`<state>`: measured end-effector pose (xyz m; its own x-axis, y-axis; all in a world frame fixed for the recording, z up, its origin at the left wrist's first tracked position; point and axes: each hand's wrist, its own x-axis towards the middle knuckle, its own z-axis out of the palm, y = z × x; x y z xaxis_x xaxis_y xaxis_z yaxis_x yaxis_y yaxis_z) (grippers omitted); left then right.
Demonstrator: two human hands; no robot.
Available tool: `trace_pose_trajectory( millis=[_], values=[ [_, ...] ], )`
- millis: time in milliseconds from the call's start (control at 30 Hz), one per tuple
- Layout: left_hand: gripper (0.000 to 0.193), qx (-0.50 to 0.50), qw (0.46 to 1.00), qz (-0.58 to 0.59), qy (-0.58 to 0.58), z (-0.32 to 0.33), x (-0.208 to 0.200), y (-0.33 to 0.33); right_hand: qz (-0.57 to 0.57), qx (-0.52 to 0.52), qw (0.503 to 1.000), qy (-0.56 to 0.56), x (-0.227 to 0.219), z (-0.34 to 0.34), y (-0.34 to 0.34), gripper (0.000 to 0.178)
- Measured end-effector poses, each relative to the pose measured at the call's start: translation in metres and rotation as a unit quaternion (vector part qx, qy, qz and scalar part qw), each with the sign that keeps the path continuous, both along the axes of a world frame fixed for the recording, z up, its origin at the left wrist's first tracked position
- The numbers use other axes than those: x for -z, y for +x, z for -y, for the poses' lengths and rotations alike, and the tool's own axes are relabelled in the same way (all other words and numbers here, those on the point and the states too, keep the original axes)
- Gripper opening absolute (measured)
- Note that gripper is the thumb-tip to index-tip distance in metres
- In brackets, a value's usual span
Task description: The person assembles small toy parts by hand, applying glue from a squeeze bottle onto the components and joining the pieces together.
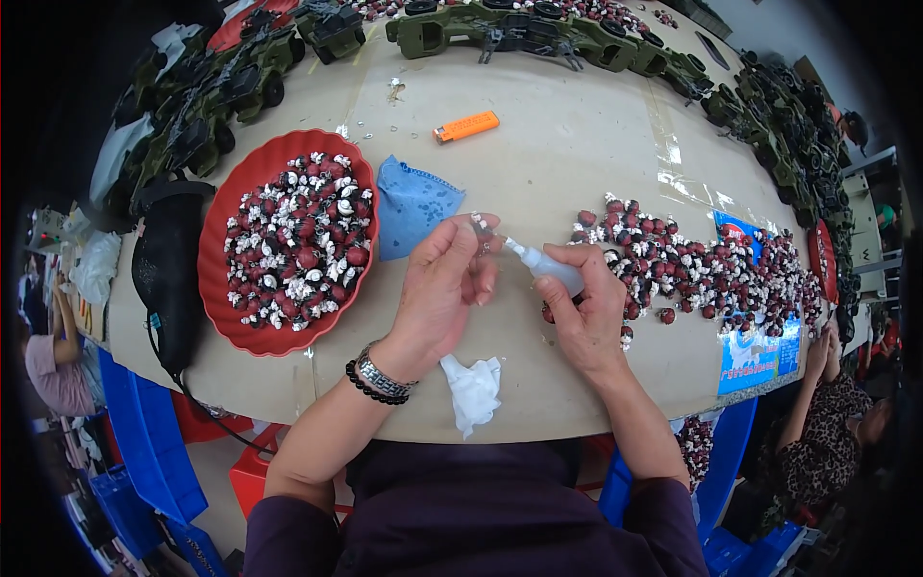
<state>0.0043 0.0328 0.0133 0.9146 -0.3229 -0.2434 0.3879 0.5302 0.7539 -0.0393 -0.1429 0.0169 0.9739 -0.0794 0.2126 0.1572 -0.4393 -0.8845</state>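
Over the middle of the table, my left hand (437,284) pinches a small dark-red and white piece (484,229) between thumb and fingers. My right hand (588,313) is closed round a small translucent squeeze bottle (555,270). Its white nozzle points up and left, right by the piece; whether the two touch I cannot tell. To the left, a scalloped red tray (213,288) holds a heap of similar small red, black and white pieces. More such pieces (687,264) lie in a loose pile right of my right hand. Behind my left hand rests a blue cloth (413,207).
A crumpled white tissue (473,392) lies near the front edge. An orange lighter (466,126) sits farther back. Green toy vehicles (519,31) line the far side. A black hand-held device (165,279) with a cord is at left. A co-worker (832,428) sits at the right.
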Motion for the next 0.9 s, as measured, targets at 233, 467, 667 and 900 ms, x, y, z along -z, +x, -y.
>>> trace_pose_trajectory(
  millis=[233, 467, 667, 900],
  values=[
    [0.036, 0.004, 1.000, -0.005, -0.002, 0.0000, 0.0001, 0.0005, 0.005, 0.005, 1.000, 0.001, 0.0022, 0.0017, 0.0004, 0.020],
    [0.036, 0.007, 1.000, -0.005, -0.001, 0.0002, -0.0017, 0.0004, 0.001, 0.004, 1.000, 0.015, 0.0018, 0.0022, 0.0003, 0.021],
    [0.036, 0.007, 1.000, 0.000, -0.001, -0.0003, -0.0010, 0.0004, 0.005, 0.002, 1.000, 0.012, 0.0015, 0.0011, 0.0009, 0.020],
    [0.036, 0.005, 1.000, -0.003, -0.004, -0.0006, -0.0004, 0.0004, 0.009, 0.002, 1.000, 0.011, 0.0012, 0.0005, 0.0006, 0.020]
  ],
)
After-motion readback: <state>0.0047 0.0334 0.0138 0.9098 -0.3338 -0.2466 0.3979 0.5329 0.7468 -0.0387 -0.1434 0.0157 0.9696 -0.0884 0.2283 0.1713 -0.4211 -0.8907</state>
